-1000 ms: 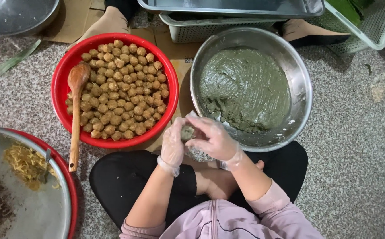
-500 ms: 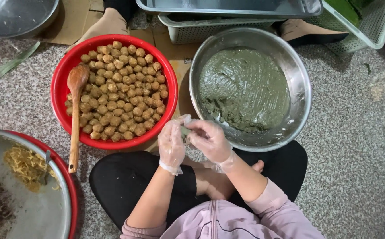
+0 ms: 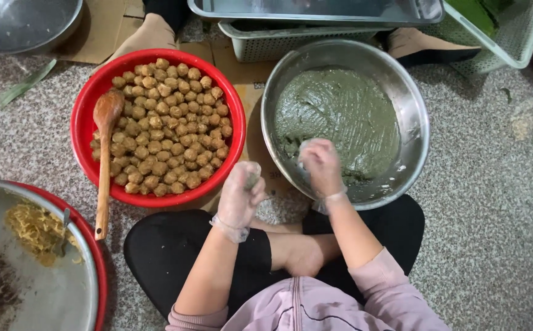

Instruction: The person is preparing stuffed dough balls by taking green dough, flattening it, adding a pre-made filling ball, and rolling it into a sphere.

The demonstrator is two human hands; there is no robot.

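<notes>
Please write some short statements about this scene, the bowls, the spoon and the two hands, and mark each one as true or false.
1. The right hand reaches into the steel bowl of green paste. True.
2. The red bowl holds green leaves. False: it holds many small brown balls.
3. A wooden spoon lies with its head in the red bowl and its handle over the rim. True.
4. Both hands are bare. False: both wear thin clear gloves.
5. The left hand rests inside the steel bowl. False: it is held between the two bowls, above the person's lap.
</notes>
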